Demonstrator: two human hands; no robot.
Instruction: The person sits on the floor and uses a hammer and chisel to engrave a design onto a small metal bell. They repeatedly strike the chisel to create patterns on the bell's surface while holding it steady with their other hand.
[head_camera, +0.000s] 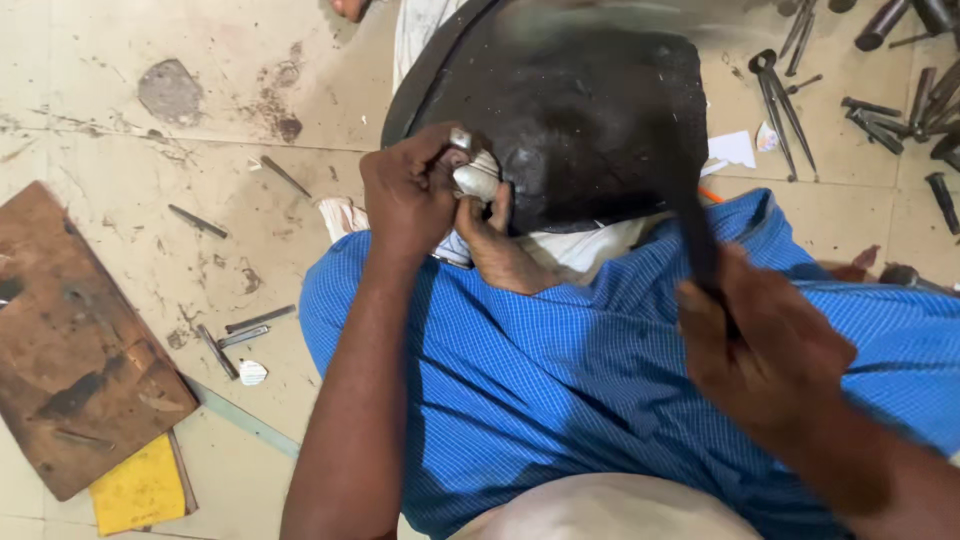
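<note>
- Our left hand (408, 195) is closed around a small punch (459, 139), its tip set on a shiny silver metal piece (477, 178).
- The piece lies on the near edge of a black, domed, dull-glossy block (590, 130); a bare foot (497, 250) braces beside it.
- Our right hand (765, 350) grips a dark hammer handle (697, 235), blurred.
- Blue checked cloth (560, 380) covers the lap.
- Left: one scarred wooden board (70, 340), one yellow pad (138, 490), several loose punches (245, 330) on tile.
- Upper right: one pair of pincers (780, 100), a heap of steel tools (900, 100).
</note>
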